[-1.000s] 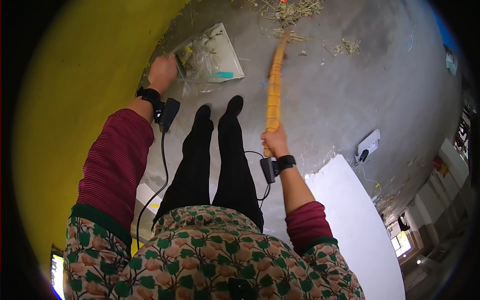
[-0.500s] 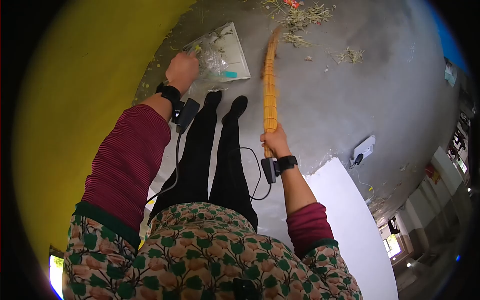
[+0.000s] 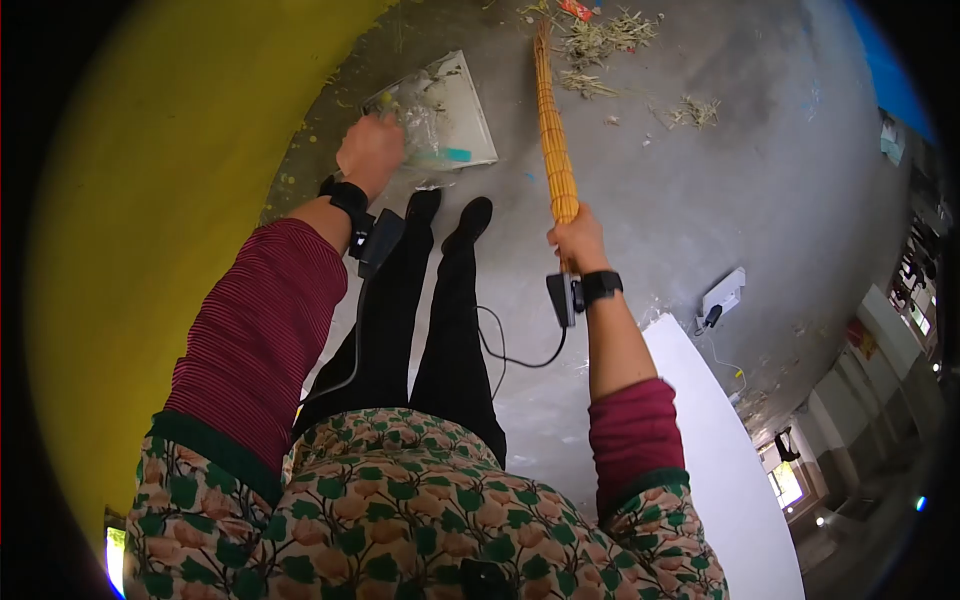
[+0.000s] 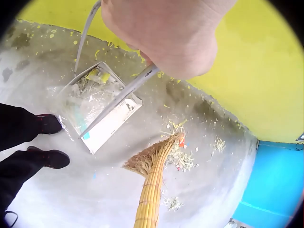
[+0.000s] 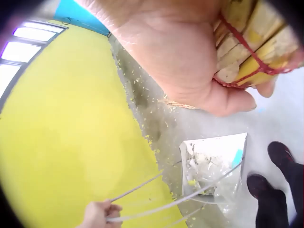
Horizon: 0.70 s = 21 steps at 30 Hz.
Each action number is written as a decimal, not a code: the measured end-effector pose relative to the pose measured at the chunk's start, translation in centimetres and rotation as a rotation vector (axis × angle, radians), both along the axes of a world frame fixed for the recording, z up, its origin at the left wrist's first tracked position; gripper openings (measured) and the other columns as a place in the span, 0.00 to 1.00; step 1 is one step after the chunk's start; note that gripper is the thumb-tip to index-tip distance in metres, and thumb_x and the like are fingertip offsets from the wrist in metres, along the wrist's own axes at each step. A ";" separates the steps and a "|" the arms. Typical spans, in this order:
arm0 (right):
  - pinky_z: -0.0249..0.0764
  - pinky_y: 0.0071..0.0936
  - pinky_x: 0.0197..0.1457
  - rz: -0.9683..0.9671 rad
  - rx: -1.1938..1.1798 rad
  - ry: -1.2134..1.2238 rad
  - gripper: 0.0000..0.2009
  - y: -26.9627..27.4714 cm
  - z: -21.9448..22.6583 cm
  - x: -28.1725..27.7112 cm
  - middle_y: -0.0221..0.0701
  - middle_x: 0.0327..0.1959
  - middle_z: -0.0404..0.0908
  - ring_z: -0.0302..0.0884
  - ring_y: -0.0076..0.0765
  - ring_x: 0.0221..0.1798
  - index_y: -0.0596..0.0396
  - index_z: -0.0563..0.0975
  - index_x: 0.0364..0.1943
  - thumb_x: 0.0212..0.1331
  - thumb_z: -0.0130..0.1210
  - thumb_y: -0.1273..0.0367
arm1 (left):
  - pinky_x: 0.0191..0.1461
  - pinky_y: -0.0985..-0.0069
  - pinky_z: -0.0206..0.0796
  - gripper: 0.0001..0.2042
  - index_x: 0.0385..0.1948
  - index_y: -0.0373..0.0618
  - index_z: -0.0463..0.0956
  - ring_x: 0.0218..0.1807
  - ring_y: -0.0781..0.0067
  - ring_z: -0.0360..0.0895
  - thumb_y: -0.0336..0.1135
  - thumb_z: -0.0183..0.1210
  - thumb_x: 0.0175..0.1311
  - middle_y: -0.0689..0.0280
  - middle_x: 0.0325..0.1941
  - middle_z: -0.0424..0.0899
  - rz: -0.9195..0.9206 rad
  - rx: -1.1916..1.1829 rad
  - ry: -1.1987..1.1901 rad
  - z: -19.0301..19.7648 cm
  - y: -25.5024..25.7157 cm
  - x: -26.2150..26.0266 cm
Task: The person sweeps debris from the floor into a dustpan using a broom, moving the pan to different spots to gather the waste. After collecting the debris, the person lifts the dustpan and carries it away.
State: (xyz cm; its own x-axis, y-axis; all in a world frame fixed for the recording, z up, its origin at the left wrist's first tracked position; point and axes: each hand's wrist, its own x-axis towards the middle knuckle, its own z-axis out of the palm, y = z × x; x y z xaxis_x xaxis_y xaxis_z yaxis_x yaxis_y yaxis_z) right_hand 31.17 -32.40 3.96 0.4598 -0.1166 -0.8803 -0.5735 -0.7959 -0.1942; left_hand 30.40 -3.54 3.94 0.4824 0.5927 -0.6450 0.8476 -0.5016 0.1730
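My left hand [image 3: 371, 153] grips the thin grey handle [image 5: 183, 198] of a white dustpan [image 3: 475, 110], near the yellow wall. Crumpled clear plastic [image 4: 95, 102], dusty litter and a small teal piece [image 3: 458, 155] lie in the pan. My right hand [image 3: 580, 240] is wrapped around the bound stalks of a straw broom [image 3: 556, 155], close to its end. In the left wrist view the broom's brown bristles [image 4: 149, 159] fan out on the floor beside a heap of straw bits [image 4: 180, 159], to the right of the pan.
Another small pile of straw scraps [image 3: 695, 112] lies to the right on the grey floor. The yellow wall [image 3: 200, 200] runs along the left. My black shoes [image 3: 468, 222] stand just below the pan. A white power strip [image 3: 722, 292] with a cord sits at right, beyond a white panel [image 3: 690, 430].
My left hand has shifted right in the head view, still holding the dustpan handle. The right hand has moved up and right, and the broom now leans with its far end leftward.
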 end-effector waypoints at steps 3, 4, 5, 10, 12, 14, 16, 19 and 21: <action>0.73 0.34 0.32 0.258 -0.203 -0.149 0.19 1.9 -4.5 -0.4 0.43 0.26 0.76 0.76 0.46 0.27 0.56 0.66 0.41 0.38 0.52 0.71 | 0.47 0.62 0.63 0.19 0.37 0.40 0.74 0.44 0.50 0.72 0.46 0.41 0.56 0.50 0.40 0.75 0.003 0.021 -0.012 -0.4 0.1 -0.1; 0.72 0.35 0.32 0.306 -0.144 -0.106 0.18 2.7 -4.2 -1.7 0.43 0.27 0.76 0.76 0.47 0.26 0.56 0.66 0.40 0.40 0.50 0.70 | 0.47 0.62 0.63 0.19 0.37 0.40 0.74 0.44 0.50 0.72 0.46 0.41 0.56 0.50 0.40 0.75 0.001 0.023 -0.011 -0.4 0.3 0.1; 0.72 0.35 0.31 0.358 -0.093 -0.058 0.17 2.8 -3.2 -3.4 0.44 0.27 0.76 0.75 0.48 0.25 0.56 0.67 0.40 0.41 0.49 0.69 | 0.47 0.62 0.63 0.20 0.37 0.40 0.74 0.44 0.51 0.72 0.46 0.41 0.56 0.50 0.40 0.76 -0.005 0.022 -0.009 -0.4 0.3 0.0; 0.70 0.25 0.22 -0.143 0.263 0.107 0.28 -0.9 6.6 -8.2 0.34 0.24 0.74 0.71 0.30 0.18 0.52 0.67 0.47 0.31 0.52 0.79 | 0.46 0.62 0.63 0.20 0.37 0.40 0.73 0.43 0.51 0.72 0.46 0.41 0.57 0.51 0.39 0.76 -0.003 0.029 -0.010 -0.4 0.1 0.0; 0.70 0.26 0.22 -0.176 0.206 0.074 0.29 -1.5 8.7 -7.1 0.34 0.24 0.73 0.71 0.29 0.18 0.52 0.66 0.48 0.31 0.51 0.79 | 0.46 0.62 0.63 0.20 0.37 0.40 0.73 0.43 0.51 0.72 0.46 0.41 0.57 0.51 0.38 0.76 0.006 0.009 0.008 0.0 -0.1 0.1; 0.70 0.28 0.21 -0.103 0.128 -0.100 0.27 -1.4 6.4 -2.5 0.36 0.23 0.73 0.71 0.31 0.17 0.54 0.66 0.46 0.32 0.52 0.78 | 0.46 0.62 0.63 0.20 0.37 0.40 0.73 0.43 0.51 0.72 0.47 0.41 0.57 0.51 0.38 0.76 0.007 -0.008 -0.019 -0.1 -0.3 0.1; 0.70 0.30 0.20 0.039 0.025 -0.151 0.23 -0.3 2.1 0.8 0.38 0.21 0.74 0.72 0.35 0.17 0.54 0.66 0.43 0.34 0.53 0.77 | 0.46 0.62 0.63 0.20 0.38 0.40 0.73 0.43 0.51 0.72 0.47 0.41 0.57 0.50 0.38 0.76 0.004 0.000 -0.027 -0.1 0.3 -0.4; 0.69 0.30 0.19 0.054 -0.034 -0.008 0.20 3.4 -2.0 0.2 0.39 0.20 0.74 0.71 0.37 0.16 0.56 0.67 0.38 0.34 0.53 0.76 | 0.47 0.61 0.61 0.20 0.39 0.41 0.72 0.46 0.51 0.70 0.48 0.41 0.56 0.51 0.41 0.75 0.004 -0.036 0.031 -0.1 0.2 0.3; 0.68 0.29 0.18 0.046 0.049 0.135 0.21 4.8 -1.3 -2.8 0.37 0.20 0.73 0.71 0.34 0.15 0.55 0.67 0.39 0.33 0.52 0.78 | 0.47 0.62 0.62 0.20 0.38 0.41 0.72 0.46 0.51 0.71 0.48 0.41 0.56 0.51 0.41 0.75 0.021 -0.018 0.028 0.1 0.0 0.2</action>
State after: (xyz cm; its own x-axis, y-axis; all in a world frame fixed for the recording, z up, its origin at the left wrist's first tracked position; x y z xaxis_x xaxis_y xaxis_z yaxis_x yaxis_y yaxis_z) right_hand 28.39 -27.57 2.68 0.3406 -0.0540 -0.9387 -0.5603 -0.8133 -0.1565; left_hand 30.57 -3.52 4.07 0.4517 0.5909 -0.6684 0.8625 -0.4808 0.1578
